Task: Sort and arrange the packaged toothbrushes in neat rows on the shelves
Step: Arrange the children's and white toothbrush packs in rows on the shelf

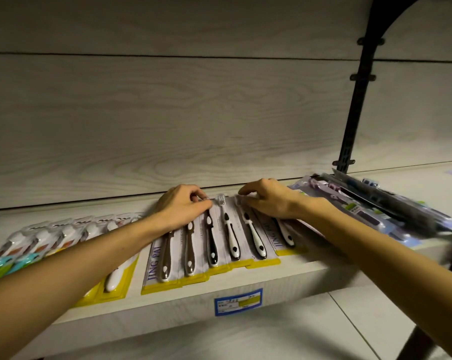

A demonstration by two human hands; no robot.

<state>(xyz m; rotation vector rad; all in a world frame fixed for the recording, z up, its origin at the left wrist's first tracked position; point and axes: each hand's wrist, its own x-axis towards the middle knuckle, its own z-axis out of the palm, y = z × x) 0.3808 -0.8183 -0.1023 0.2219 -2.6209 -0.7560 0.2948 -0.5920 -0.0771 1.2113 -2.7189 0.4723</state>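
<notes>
Both hands, left hand and right hand, pinched tops of overlapping toothbrush packs lying on shelf.

flat blister-packed toothbrushes with yellow card edges lie side by side on the pale wood shelf, handles toward its front edge, packs overlapping. their handles are brown-white, black-white and white-black. further packs lie left and, purple-toned, right.
</notes>
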